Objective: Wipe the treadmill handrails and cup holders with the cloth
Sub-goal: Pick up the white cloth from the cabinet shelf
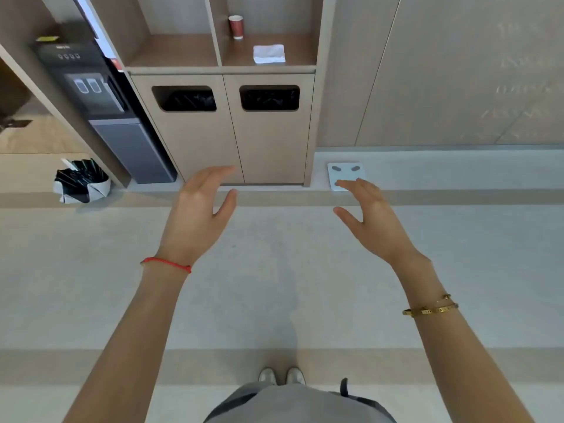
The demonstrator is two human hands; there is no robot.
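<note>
A folded white cloth (269, 54) lies on the right shelf of a wooden cabinet straight ahead, beside a red paper cup (236, 27). My left hand (200, 213) and my right hand (370, 216) are raised in front of me, well short of the shelf, fingers relaxed and spread, holding nothing. No treadmill, handrail or cup holder is in view.
Below the shelf the cabinet (232, 129) has two doors with dark bin openings. A black water dispenser (97, 99) stands to its left, with a lined waste basket (81, 182) on the floor. A white bathroom scale (345, 174) lies at the cabinet's right foot.
</note>
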